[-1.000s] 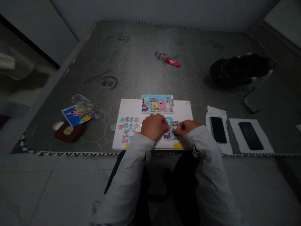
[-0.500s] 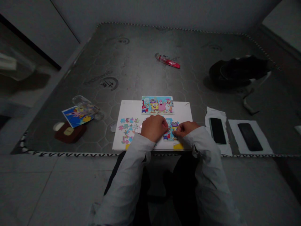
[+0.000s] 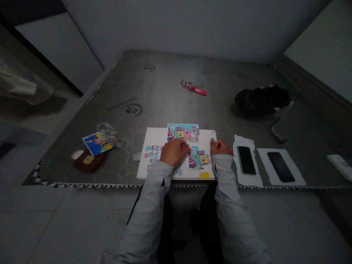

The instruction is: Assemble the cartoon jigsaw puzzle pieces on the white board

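Observation:
On a white board (image 3: 178,175) lies a partly joined cartoon jigsaw (image 3: 197,159), between my two hands. My left hand (image 3: 175,151) is closed at the jigsaw's left edge, fingertips pinched; whatever they hold is too small to name. At the board's right edge rests my right hand (image 3: 220,147), its fingers curled and their contents hidden. Several loose puzzle pieces (image 3: 151,155) are spread over the board's left part, partly covered by my left hand. A printed picture card (image 3: 183,132) lies at the board's far edge.
Two phones (image 3: 246,160) (image 3: 281,167) lie on white sheets at right. A dark bag-like object (image 3: 261,101) is behind them. A red package (image 3: 195,89) sits farther back. At left are a picture sheet (image 3: 99,143), clear plastic and a brown object (image 3: 89,161).
My right hand has moved off the jigsaw to the right, uncovering its right side. My left hand has shifted slightly left of the jigsaw. The camera view has also shifted.

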Motion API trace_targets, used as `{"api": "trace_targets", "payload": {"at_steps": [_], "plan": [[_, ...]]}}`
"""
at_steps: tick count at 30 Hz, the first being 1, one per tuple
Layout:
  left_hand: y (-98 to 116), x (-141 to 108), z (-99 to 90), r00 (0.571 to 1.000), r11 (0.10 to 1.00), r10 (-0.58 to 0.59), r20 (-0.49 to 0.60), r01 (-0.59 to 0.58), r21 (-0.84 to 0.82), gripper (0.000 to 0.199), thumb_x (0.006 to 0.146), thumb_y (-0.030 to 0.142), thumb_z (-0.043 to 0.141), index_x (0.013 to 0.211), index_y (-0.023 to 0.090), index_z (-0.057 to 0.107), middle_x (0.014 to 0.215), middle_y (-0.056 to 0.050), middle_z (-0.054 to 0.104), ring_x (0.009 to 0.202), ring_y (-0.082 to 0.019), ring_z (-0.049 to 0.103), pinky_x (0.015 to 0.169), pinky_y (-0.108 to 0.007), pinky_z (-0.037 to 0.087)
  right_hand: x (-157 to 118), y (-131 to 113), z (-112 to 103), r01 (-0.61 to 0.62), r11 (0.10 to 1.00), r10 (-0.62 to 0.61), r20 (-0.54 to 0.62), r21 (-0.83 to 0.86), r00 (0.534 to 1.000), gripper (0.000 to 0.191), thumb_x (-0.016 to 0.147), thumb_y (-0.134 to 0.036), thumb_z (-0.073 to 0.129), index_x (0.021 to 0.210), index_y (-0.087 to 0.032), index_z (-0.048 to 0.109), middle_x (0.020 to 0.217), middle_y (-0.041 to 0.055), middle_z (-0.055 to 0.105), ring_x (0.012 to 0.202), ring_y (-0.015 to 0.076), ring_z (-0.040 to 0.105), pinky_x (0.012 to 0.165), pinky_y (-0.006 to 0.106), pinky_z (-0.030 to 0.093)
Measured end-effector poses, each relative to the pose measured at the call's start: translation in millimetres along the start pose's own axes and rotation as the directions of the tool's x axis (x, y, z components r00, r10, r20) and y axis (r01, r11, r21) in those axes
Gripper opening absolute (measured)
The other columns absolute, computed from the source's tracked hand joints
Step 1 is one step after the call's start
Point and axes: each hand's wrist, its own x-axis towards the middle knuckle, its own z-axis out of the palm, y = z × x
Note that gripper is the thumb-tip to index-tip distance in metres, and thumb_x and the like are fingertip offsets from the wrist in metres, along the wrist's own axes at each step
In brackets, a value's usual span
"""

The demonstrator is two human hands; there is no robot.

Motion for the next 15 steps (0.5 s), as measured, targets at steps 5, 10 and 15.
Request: {"api": "trace_targets", "payload": {"at_steps": [5,10,15], "plan": [[-2,-7,-13.9,0.994,0.996,-0.046,-0.094,0.052,0.066,0.022,0.098,0.043,0.076,0.102,0.023,0.085,0.106,-0.005,0.085,0.103,-0.023,0.076,0.088,-0.033,0.052,2,-3,1,0.021,0.988,-0.013,0.051,-0.152,0.999,0.047,0.104,-0.060,0.052,0.078,-0.022,0.063,0.072,0.0001,0.059,0.064,0.0137,0.034,0.065,0.030,0.023],[9,-23,-24.9,0.984,0.988,-0.095,-0.148,0.112,0.110,0.024,0.099,0.044,0.074,0.108,0.025,0.085,0.110,-0.005,0.085,0.108,-0.025,0.076,0.089,-0.033,0.053,7,-9,3,0.040,0.961,0.003,0.158,-0.274,0.987,0.054,0.110,-0.061,0.044,0.083,-0.022,0.070,0.078,0.0038,0.067,0.065,0.0152,0.043,0.065,0.032,0.026],[10,-51,-23.6,0.987,0.965,-0.115,-0.114,0.138,0.222,0.028,0.102,0.048,0.068,0.109,0.026,0.084,0.112,-0.007,0.085,0.111,-0.026,0.076,0.090,-0.034,0.053,5,-13,1,0.072,0.938,-0.009,0.182,-0.339,0.983,0.062,0.113,-0.060,0.033,0.098,-0.020,0.078,0.093,0.0109,0.076,0.073,0.0182,0.060,0.066,0.033,0.034]]}}
